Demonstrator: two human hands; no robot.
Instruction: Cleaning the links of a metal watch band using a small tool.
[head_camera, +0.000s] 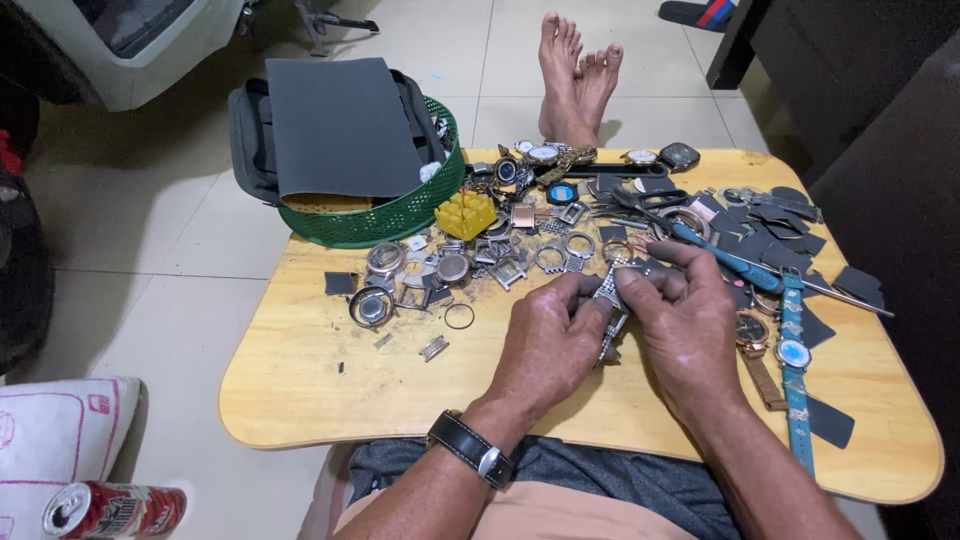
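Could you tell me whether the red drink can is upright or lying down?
Lying down: the red can rests on its side.

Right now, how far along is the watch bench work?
Done, by the look of it: many cases and bezels lie stripped and loose on the wooden table. In hand: the left hand and right hand both pinch a metal link bracelet. Left: several whole watches, including the blue-strap watch and those at the far edge, sit untouched.
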